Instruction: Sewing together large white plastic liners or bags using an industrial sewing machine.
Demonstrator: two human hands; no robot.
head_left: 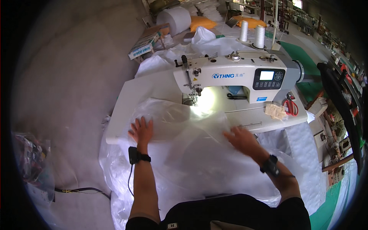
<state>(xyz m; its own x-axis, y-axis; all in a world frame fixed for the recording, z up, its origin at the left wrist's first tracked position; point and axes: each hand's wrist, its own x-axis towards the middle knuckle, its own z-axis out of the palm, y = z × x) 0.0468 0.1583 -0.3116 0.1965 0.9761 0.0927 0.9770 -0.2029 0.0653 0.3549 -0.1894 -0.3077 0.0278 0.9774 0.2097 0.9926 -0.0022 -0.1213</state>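
Item: large translucent clear plastic sheet (pixel 191 153), thin, wrinkled and glossy, spread over the near edge of the white rectangular sewing table (pixel 126 96) and draped down past the lap toward the floor. Its far edge is lit brightly beneath the needle of the white industrial sewing machine (pixel 237 76).

Left hand (pixel 141 131): laid flat on the sheet, fingers spread, nothing gripped.

Right hand (pixel 241 138): pressed palm down on the sheet, fingers extended, nothing gripped.

Also recorded: red-handled scissors (pixel 291 106) at the table's right end; two white thread cones (pixel 252 34) behind the machine.
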